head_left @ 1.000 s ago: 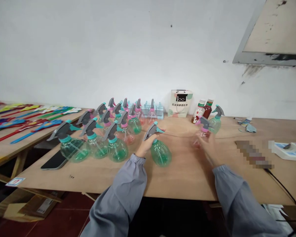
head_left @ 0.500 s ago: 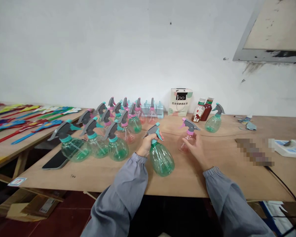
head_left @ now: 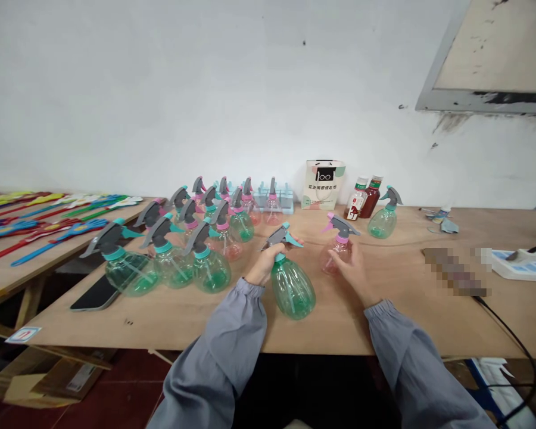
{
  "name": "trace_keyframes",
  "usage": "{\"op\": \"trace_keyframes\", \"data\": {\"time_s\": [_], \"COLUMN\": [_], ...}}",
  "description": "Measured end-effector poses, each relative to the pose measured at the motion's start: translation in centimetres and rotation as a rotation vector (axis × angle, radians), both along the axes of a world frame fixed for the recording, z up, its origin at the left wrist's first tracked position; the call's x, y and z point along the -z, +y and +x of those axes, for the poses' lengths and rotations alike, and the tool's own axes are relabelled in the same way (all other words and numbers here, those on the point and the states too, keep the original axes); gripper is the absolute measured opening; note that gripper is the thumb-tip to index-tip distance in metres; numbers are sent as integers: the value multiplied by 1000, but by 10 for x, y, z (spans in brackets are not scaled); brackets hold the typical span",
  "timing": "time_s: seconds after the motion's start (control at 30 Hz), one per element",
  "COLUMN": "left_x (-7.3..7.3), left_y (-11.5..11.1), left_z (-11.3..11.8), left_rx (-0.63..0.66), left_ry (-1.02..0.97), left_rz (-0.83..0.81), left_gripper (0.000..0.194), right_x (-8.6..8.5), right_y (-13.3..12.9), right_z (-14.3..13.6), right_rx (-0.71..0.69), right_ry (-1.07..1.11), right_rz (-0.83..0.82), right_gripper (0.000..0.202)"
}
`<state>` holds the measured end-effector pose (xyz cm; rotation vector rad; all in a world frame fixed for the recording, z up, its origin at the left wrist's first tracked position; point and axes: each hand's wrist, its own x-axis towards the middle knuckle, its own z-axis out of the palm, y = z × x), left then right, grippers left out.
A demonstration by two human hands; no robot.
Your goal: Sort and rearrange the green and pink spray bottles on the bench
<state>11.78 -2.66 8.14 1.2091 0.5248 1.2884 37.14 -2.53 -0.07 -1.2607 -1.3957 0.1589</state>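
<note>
My left hand (head_left: 263, 264) is wrapped round the neck of a green spray bottle (head_left: 293, 289) with a grey and teal trigger head. That bottle leans, its base toward the lower right. Some fingers are hidden behind the head, near its teal trigger. To the right, my right hand (head_left: 352, 267) grips the body of a pink spray bottle (head_left: 329, 255), thumb on the near side. This one stands upright, with its pink trigger pointing left. Several more green and pink spray bottles (head_left: 211, 271) are grouped at the left, apart from my hands.
Behind stand a paper bag (head_left: 324, 186), two drink bottles (head_left: 371, 198) and another green spray bottle (head_left: 382, 223). A phone (head_left: 93, 295) lies left; a blurred item with a cable (head_left: 504, 322) and a white power strip (head_left: 524, 266) lie right. Colourful long-handled things (head_left: 58, 243) cover the left table.
The teal trigger under my left hand has swung outward to the right. Both hands keep their holds in nearly the same places. The whole view has shifted slightly.
</note>
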Motion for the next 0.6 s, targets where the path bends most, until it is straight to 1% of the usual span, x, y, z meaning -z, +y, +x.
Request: {"op": "trace_keyframes", "data": {"time_s": [0.17, 0.23, 0.37, 0.43, 0.53, 0.6], "left_x": [-1, -2, -5, -5, -4, -2], "left_y": [-1, -2, -4, -5, -5, -4], "left_z": [-4, -5, -4, -2, 1, 2], "left_rx": [11, 31, 51, -1, -112, -130], "left_ry": [85, 100, 87, 112, 161, 162], "left_rz": [-54, -31, 41, 54, 41, 39], "left_gripper": [12, 14, 23, 19, 10, 11], "right_x": [-1, 0, 0, 0, 0, 0], "right_y": [-1, -1, -1, -1, -1, -1], "right_z": [-1, -1, -1, -1, 0, -1], "right_rx": [10, 7, 8, -1, 8, 14], "right_ry": [0, -1, 1, 3, -2, 1], "right_rz": [-19, -11, 5, -7, -22, -17], "right_gripper": [67, 67, 65, 64, 66, 66]}}
